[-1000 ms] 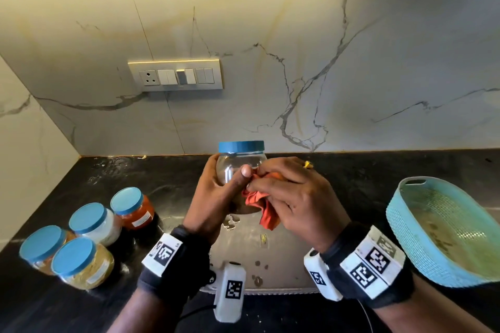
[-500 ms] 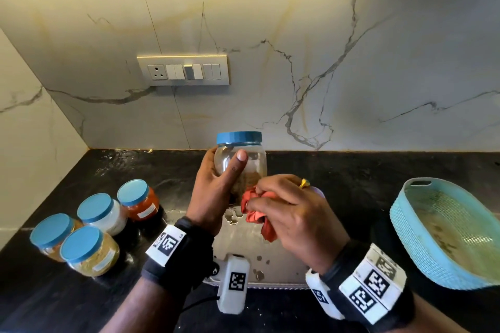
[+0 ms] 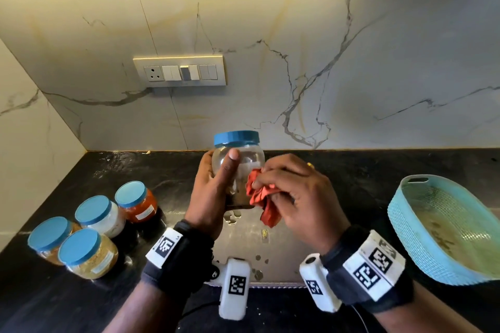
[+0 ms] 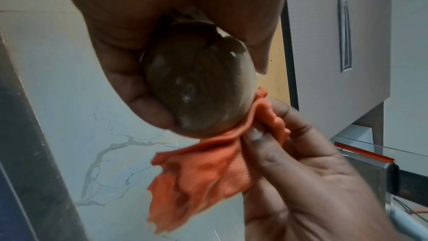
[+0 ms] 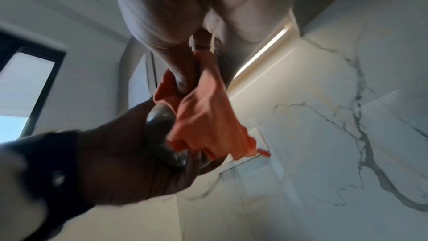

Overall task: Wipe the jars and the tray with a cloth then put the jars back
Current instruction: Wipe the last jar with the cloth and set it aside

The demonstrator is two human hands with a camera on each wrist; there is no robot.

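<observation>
My left hand (image 3: 216, 192) grips a clear jar (image 3: 243, 159) with a blue lid (image 3: 236, 138), held upright above the counter. From below, the jar's round base (image 4: 197, 89) shows between my fingers. My right hand (image 3: 295, 197) pinches a bunched orange cloth (image 3: 261, 197) and presses it against the jar's lower right side (image 4: 231, 131). The cloth (image 5: 203, 116) hangs down past the jar. Under my hands lies a pale flat tray (image 3: 243, 246) with dark spots on it.
Several blue-lidded jars stand at the left on the black counter (image 3: 135, 170): an orange-filled one (image 3: 136, 201), a white one (image 3: 98, 215), two yellowish ones (image 3: 86, 254). A light blue basket (image 3: 438, 230) sits at the right. A switch plate (image 3: 180, 71) is on the marble wall.
My right hand and the cloth have slid from the jar's upper side down to its lower right side. The left hand keeps its grip, thumb now higher on the jar.
</observation>
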